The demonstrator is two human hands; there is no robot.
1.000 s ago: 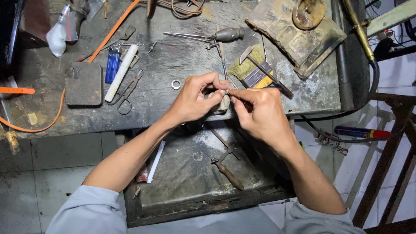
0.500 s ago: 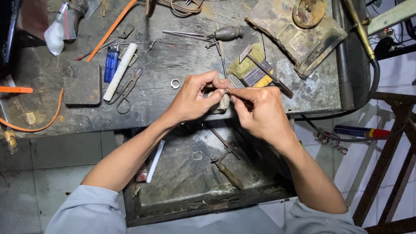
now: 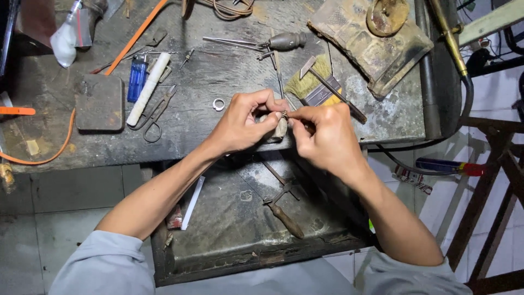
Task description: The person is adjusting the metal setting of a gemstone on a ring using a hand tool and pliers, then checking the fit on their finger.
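Lying in the open drawer (image 3: 218, 240): a wooden-handled saw frame (image 3: 284, 210) beneath both hands.

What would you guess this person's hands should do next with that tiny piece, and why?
Probably keep the small metal piece braced on the bench edge and go on with fine fingertip work. Both the left hand and the right hand pinch it between them, over the open drawer that would catch anything dropped. What the piece is, I cannot tell.
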